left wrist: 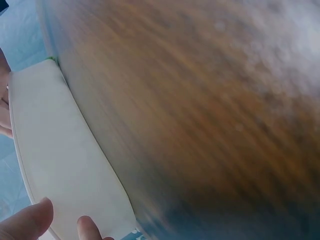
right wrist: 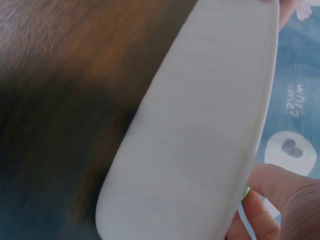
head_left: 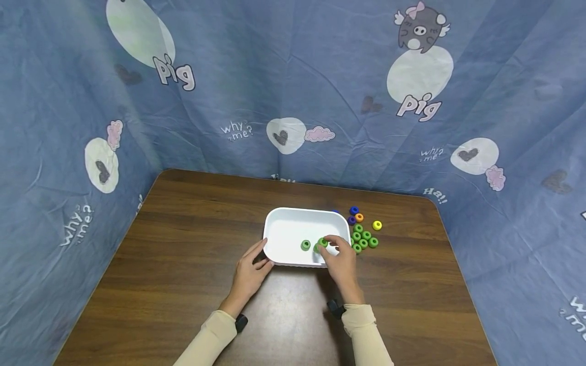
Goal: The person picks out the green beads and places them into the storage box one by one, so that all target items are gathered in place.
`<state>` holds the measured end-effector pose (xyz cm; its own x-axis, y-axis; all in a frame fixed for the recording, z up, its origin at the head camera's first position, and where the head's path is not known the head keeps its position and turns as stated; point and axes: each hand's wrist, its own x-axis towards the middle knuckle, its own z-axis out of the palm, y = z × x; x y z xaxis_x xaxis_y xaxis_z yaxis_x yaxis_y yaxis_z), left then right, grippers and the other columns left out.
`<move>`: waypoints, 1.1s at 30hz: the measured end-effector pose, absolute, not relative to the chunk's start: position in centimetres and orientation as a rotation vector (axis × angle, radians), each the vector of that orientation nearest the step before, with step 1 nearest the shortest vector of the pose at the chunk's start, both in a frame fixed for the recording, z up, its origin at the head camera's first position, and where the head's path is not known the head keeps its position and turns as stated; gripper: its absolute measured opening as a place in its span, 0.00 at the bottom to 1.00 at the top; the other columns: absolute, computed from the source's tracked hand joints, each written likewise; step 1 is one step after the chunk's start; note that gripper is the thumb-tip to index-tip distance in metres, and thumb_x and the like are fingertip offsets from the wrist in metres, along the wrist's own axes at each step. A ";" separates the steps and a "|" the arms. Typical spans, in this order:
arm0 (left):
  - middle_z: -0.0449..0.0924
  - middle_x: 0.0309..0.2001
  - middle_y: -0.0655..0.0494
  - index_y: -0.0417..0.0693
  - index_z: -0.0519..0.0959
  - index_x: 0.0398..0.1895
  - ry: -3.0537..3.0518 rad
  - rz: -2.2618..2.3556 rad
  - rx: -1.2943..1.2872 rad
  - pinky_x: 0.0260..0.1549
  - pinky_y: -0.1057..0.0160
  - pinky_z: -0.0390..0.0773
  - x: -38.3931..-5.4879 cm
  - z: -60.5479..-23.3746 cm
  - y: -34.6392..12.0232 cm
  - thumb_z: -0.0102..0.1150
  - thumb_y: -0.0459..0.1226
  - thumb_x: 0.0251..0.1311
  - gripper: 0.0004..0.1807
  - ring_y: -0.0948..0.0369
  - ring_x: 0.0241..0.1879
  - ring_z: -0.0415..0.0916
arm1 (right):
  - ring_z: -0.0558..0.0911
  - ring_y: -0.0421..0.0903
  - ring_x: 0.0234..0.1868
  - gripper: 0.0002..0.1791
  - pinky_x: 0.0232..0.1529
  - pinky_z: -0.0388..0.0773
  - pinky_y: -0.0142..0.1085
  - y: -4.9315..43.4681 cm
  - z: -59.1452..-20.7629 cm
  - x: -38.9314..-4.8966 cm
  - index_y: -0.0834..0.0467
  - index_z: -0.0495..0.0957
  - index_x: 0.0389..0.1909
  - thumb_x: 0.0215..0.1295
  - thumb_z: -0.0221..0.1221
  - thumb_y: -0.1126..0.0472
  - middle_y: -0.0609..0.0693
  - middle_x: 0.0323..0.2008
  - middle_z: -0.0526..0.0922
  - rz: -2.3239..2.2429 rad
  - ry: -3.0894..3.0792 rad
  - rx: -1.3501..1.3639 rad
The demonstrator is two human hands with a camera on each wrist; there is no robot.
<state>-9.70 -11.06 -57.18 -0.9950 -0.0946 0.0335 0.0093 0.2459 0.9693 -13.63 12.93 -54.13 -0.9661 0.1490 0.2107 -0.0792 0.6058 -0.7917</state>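
A white tray [head_left: 293, 221] stands on the table with one green ring [head_left: 305, 245] on its floor. At the tray's front left corner my left hand [head_left: 247, 274] holds the side, with fingers [left wrist: 30, 220] against the outer wall in the left wrist view. My right hand [head_left: 342, 262] reaches over the tray's right part and pinches a green ring between thumb and fingertips. Another green ring [head_left: 316, 248] shows just below and left of it, partly covered. The right wrist view shows a sliver of green [right wrist: 245, 193] at my right fingers, mostly hidden behind the tray wall.
Right of the tray lie several green rings [head_left: 366, 235] close together. Behind them are an orange ring [head_left: 359, 217], blue rings [head_left: 354, 210] and a yellow ring [head_left: 377, 225]. A blue printed cloth [head_left: 293, 76] hangs behind and beside the brown wooden table [head_left: 201, 229].
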 end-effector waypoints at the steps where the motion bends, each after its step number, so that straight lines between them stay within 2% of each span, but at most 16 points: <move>1: 0.66 0.72 0.39 0.43 0.70 0.71 -2.409 -1.884 0.086 0.54 0.67 0.85 -9.7 -57.2 -11.1 0.66 0.24 0.57 0.36 0.44 0.66 0.73 | 0.84 0.52 0.43 0.14 0.47 0.84 0.45 12.8 -54.2 -13.7 0.58 0.86 0.42 0.54 0.73 0.64 0.54 0.40 0.89 1.284 -2.580 -0.051; 7: 0.66 0.72 0.39 0.43 0.70 0.71 -2.411 -1.895 0.083 0.55 0.65 0.85 -9.7 -57.1 -11.1 0.66 0.25 0.58 0.36 0.44 0.65 0.74 | 0.84 0.53 0.42 0.14 0.45 0.84 0.45 12.3 -54.3 -14.0 0.58 0.86 0.41 0.52 0.73 0.65 0.54 0.39 0.89 1.275 -2.583 -0.032; 15: 0.66 0.72 0.42 0.45 0.71 0.71 -2.411 -1.919 0.090 0.54 0.68 0.85 -9.6 -57.0 -11.2 0.66 0.26 0.58 0.35 0.47 0.65 0.75 | 0.84 0.53 0.43 0.14 0.47 0.81 0.43 12.2 -54.1 -14.0 0.58 0.86 0.42 0.53 0.73 0.63 0.54 0.39 0.89 1.262 -2.634 -0.003; 20: 0.66 0.72 0.41 0.45 0.71 0.71 -2.412 -1.909 0.084 0.54 0.68 0.85 -9.7 -57.1 -11.2 0.66 0.26 0.59 0.35 0.46 0.65 0.75 | 0.84 0.54 0.44 0.14 0.47 0.82 0.44 12.1 -54.1 -14.0 0.57 0.86 0.42 0.54 0.73 0.61 0.53 0.40 0.89 1.237 -2.679 0.011; 27: 0.66 0.71 0.35 0.40 0.70 0.70 -2.390 -1.861 0.038 0.53 0.66 0.86 -9.7 -57.1 -11.1 0.66 0.24 0.57 0.35 0.42 0.67 0.71 | 0.84 0.56 0.45 0.14 0.46 0.84 0.47 11.9 -54.3 -14.2 0.59 0.86 0.42 0.55 0.73 0.62 0.54 0.41 0.89 1.168 -2.728 0.105; 33: 0.66 0.72 0.38 0.44 0.71 0.71 -2.392 -1.887 0.059 0.55 0.62 0.86 -9.7 -57.2 -11.2 0.66 0.25 0.58 0.35 0.45 0.69 0.70 | 0.84 0.54 0.44 0.14 0.45 0.83 0.45 11.9 -54.6 -14.3 0.58 0.86 0.42 0.54 0.73 0.61 0.53 0.40 0.89 1.102 -2.784 0.143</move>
<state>-9.66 -11.20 -57.18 -0.9948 -0.0887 0.0499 0.0279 0.2343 0.9718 -14.32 11.91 -54.58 -0.9851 -0.0353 0.1683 -0.1410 0.7264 -0.6727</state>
